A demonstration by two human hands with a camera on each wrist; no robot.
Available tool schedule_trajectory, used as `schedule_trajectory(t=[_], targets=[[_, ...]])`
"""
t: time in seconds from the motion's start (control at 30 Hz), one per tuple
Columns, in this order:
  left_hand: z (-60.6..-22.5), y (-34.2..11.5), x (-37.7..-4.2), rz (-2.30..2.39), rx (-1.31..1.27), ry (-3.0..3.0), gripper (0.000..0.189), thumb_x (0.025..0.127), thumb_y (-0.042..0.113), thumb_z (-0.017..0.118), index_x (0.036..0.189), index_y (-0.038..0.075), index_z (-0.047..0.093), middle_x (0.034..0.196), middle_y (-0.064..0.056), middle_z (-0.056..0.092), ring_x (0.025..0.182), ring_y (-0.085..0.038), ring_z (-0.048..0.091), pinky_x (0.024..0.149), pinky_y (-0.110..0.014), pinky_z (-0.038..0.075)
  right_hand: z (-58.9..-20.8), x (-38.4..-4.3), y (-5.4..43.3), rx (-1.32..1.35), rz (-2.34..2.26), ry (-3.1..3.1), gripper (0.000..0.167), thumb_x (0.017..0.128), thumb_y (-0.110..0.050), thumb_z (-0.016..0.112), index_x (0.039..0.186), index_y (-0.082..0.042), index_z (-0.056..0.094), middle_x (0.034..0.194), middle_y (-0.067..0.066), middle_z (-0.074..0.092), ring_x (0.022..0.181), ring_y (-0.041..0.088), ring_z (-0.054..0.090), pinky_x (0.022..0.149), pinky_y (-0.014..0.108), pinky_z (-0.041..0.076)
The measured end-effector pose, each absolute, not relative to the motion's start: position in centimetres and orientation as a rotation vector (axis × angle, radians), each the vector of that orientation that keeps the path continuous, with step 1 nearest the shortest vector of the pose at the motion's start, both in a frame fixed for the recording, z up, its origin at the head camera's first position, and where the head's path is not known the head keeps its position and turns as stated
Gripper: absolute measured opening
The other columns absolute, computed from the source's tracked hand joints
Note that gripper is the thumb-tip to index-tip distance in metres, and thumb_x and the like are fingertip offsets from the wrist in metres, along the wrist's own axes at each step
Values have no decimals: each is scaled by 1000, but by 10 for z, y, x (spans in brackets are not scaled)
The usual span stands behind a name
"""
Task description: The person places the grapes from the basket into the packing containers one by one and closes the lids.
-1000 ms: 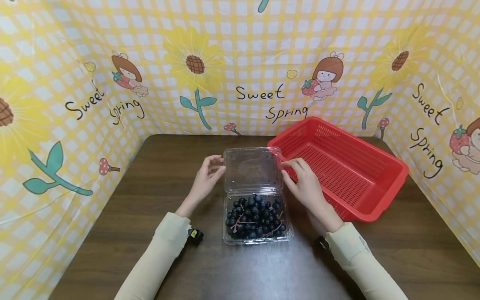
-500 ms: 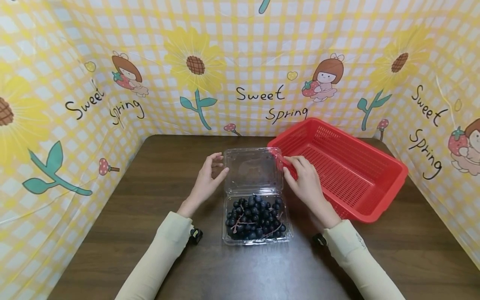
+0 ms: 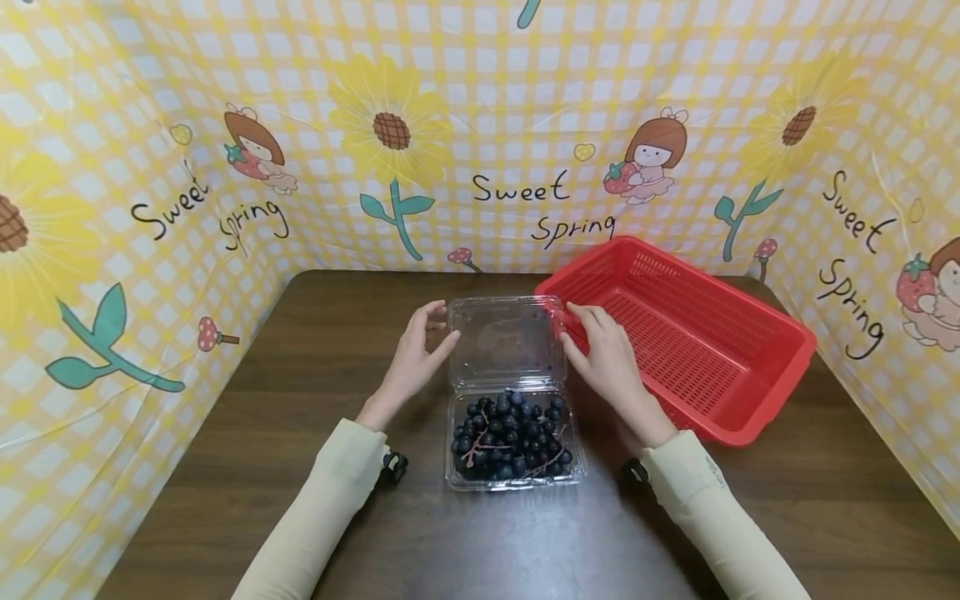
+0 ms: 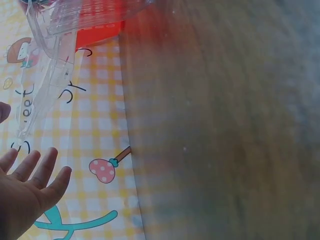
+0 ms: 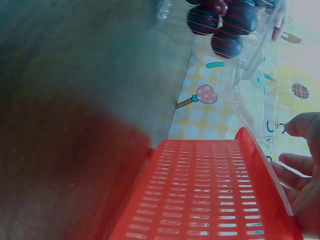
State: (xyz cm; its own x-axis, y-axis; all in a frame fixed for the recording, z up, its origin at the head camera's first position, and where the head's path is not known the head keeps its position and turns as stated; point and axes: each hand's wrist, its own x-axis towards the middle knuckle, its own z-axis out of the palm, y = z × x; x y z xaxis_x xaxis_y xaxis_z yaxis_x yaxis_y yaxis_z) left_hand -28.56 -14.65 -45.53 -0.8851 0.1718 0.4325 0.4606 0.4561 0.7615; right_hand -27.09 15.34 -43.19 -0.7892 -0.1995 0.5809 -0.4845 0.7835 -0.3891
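Observation:
Dark grapes (image 3: 510, 433) on thin stems fill a clear plastic clamshell box (image 3: 453, 479) on the table. Its see-through lid (image 3: 504, 342) is swung back on the far side, away from the grapes. Beside the lid's left edge is my left hand (image 3: 414, 354), its thumb and fingers spread; the left wrist view shows those fingers (image 4: 45, 167) extended with nothing in them. My right hand (image 3: 606, 354) is at the lid's right edge, fingers loosely bent and thumb (image 5: 300, 125) near the clear rim.
A red slotted basket (image 3: 697, 358) stands slantwise at the back right, its near-left side close to my right hand. Behind the brown wooden table (image 3: 300, 500) hangs a yellow checked cloth (image 3: 465, 75), which also covers both sides.
My right hand has shifted slightly, its fingers straightening and spreading at the lid's edge. The left hand has moved a little up and opened wider. Box, lid and basket are still.

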Motion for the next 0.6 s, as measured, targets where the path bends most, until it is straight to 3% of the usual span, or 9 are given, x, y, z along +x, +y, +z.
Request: schedule_trajectory(t=[0.27, 0.6], targets=[[-455, -143, -290, -1406, -539, -2410, 54, 90, 20, 61, 135, 2, 36, 127, -18, 46, 107, -37, 53, 96, -51, 41, -430, -278, 154, 500, 756, -2482, 54, 82, -23, 69, 130, -6, 51, 116, 15, 57, 102, 29, 55, 83, 48, 48], [-452, -140, -292, -1396, -534, -2436, 55, 92, 24, 59, 137, 4, 34, 127, -16, 46, 107, -31, 54, 96, -48, 42, -428, -284, 148, 513, 774, -2490, 52, 86, -26, 65, 130, -3, 49, 117, 16, 56, 105, 30, 54, 84, 50, 46]])
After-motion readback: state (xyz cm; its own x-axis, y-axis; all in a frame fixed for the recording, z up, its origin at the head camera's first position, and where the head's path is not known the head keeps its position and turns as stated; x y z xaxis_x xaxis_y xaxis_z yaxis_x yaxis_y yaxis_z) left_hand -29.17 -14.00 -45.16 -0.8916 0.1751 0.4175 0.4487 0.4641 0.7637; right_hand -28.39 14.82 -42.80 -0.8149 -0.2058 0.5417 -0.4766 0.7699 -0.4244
